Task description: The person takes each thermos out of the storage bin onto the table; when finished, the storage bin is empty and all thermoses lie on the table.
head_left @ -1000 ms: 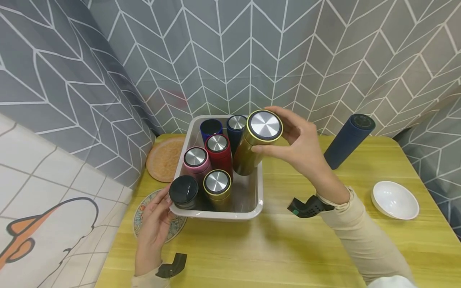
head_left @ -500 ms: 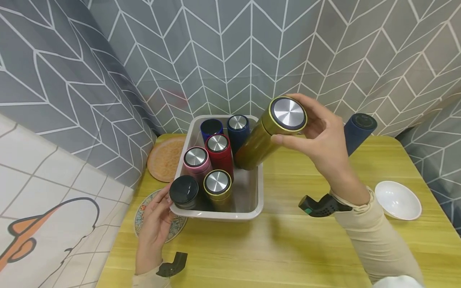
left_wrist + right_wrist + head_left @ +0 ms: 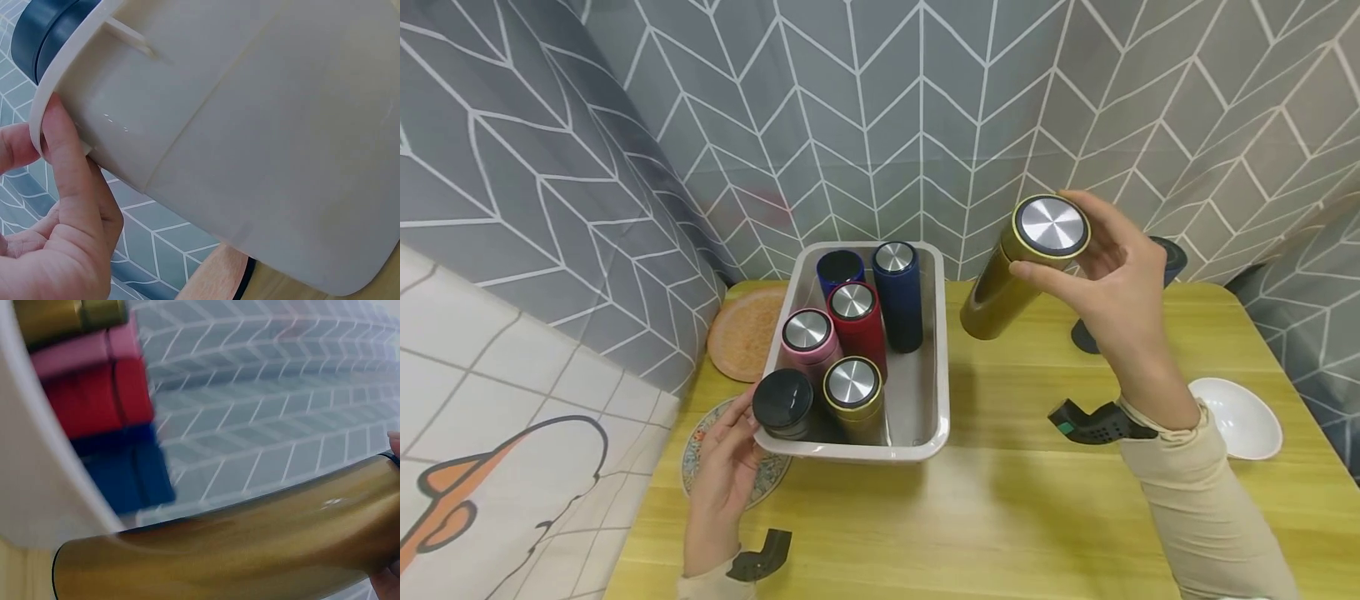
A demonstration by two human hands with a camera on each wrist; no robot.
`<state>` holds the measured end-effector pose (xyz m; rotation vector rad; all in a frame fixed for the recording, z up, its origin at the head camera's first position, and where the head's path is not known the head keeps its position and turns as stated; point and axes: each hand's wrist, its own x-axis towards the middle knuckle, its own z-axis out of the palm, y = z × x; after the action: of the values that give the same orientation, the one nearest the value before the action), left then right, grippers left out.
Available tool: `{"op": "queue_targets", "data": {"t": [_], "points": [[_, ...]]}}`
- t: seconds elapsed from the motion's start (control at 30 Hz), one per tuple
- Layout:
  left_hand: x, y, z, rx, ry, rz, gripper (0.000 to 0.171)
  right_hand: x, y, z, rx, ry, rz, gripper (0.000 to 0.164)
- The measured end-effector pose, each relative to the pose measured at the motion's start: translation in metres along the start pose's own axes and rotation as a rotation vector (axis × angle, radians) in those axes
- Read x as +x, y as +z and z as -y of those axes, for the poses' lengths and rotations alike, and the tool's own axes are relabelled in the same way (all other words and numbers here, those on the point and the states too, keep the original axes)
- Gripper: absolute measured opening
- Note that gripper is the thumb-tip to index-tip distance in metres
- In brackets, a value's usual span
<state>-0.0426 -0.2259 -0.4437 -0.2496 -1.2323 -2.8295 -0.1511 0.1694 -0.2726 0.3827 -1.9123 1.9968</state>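
Observation:
My right hand (image 3: 1123, 292) grips a gold thermos (image 3: 1000, 287) near its steel-topped lid. The thermos hangs tilted above the table, right of the white plastic basin (image 3: 942, 417). Thumb and fingers of my left hand (image 3: 726, 471) pinch the basin's front left rim, seen closely in the left wrist view. Upright in the basin stand several thermoses, among them a black-lidded one (image 3: 783, 400), a pink one (image 3: 808, 332), a red one (image 3: 859, 321), a dark blue one (image 3: 901, 300) and a second gold one (image 3: 855, 396). The right wrist view shows the held thermos (image 3: 219, 550) lengthwise.
A navy thermos (image 3: 1172, 260) stands behind my right hand, mostly hidden. My right sleeve partly covers a white bowl (image 3: 1247, 421). Left of the basin lie a round orange-brown mat (image 3: 741, 333) and a patterned round mat (image 3: 771, 479). A patterned curtain (image 3: 880, 125) hangs behind the table.
My right hand has carried the gold thermos up and rightward out of the basin, uncovering the dark blue thermos there. My left hand keeps its hold on the rim.

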Motion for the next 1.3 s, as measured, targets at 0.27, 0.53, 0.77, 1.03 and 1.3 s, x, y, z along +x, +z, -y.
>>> {"op": "queue_targets", "data": {"t": [0.27,0.53,0.77,1.03,1.3], "points": [[-0.001,-0.001,0.000,-0.019,0.008,0.013,0.050,0.009,-0.023,-0.046,-0.292,0.218,-0.018,0.066],[-0.001,-0.002,0.001,-0.024,0.014,0.021,0.050,0.016,-0.048,-0.094,-0.344,0.294,-0.095,0.064],[-0.001,-0.002,0.001,-0.006,0.012,0.014,0.048,0.016,-0.060,-0.112,-0.417,0.317,-0.142,0.066],[0.000,-0.002,0.001,-0.024,0.008,0.027,0.050,0.016,-0.063,-0.119,-0.456,0.310,-0.211,0.069],[0.000,-0.002,0.001,-0.033,0.012,0.028,0.050,0.018,-0.068,-0.126,-0.449,0.317,-0.228,0.068]]}}
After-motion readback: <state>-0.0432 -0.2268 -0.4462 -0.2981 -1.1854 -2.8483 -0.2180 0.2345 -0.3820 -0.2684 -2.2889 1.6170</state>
